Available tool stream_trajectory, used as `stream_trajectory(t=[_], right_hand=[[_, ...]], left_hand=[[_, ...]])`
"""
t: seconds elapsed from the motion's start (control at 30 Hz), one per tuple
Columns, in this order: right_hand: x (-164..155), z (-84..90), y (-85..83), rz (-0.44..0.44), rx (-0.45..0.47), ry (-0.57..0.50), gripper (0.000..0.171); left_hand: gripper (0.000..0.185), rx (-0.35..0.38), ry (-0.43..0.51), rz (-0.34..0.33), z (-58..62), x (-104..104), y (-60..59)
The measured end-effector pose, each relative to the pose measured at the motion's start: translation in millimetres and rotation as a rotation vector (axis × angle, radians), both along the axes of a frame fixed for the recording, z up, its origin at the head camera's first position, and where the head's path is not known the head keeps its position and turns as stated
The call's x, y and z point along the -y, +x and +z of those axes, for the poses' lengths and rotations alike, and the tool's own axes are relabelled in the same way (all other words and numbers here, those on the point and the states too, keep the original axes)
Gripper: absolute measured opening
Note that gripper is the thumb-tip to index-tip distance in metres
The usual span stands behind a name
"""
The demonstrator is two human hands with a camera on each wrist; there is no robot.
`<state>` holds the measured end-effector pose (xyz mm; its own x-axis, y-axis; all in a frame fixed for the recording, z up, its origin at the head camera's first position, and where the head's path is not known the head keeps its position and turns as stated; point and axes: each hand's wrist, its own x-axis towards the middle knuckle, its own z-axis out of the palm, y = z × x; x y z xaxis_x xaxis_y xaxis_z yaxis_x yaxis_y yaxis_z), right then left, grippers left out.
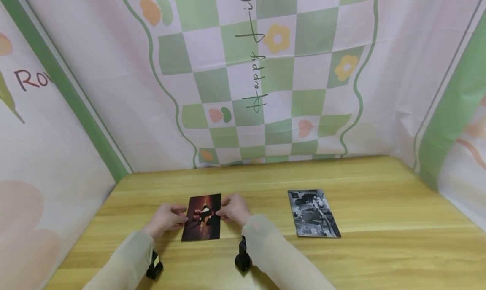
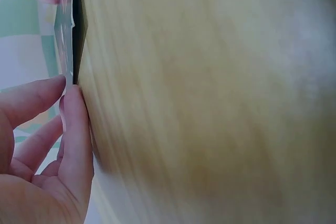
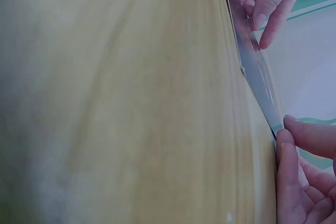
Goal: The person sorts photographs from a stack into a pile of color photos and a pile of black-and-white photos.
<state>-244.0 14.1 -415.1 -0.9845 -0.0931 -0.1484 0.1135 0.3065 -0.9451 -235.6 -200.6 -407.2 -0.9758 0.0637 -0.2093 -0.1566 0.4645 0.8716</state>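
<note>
A dark reddish colour photo (image 1: 202, 226) is between both hands over the left half of the table. My left hand (image 1: 166, 219) pinches its left edge between thumb and fingers; the left wrist view shows the thumb above and a finger beneath the thin photo (image 2: 65, 35). On the opposite edge, my right hand (image 1: 236, 210) pinches the photo the same way, as the right wrist view confirms. From the side the sheet looks slightly bent and close to the tabletop. Off to the right lies a black-and-white photo (image 1: 314, 214), untouched.
The wooden table (image 1: 379, 256) stands against a hanging cloth (image 1: 273, 71) with green and white checks. More printed cloth (image 1: 41, 155) hangs at the left side and at the right. Black wrist cameras (image 1: 243, 258) sit under both forearms.
</note>
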Motion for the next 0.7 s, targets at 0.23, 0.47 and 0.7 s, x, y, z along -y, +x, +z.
stream_trajectory(t=[0.23, 0.47, 0.7], right_hand=[[-3.1, -3.0, -0.8, 0.024, 0.047, -0.053, 0.033], [-5.9, -2.7, 0.4, 0.053, 0.056, -0.094, 0.035], [-10.9, 3.0, 0.0, 0.070, 0.029, -0.149, 0.040]], left_hand=[[0.043, 0.005, 0.000, 0.005, 0.1, 1.5, 0.2], [0.043, 0.019, 0.006, -0.006, 4.2, 0.5, 2.0], [0.044, -0.001, -0.012, -0.018, 12.0, -5.9, -0.2]])
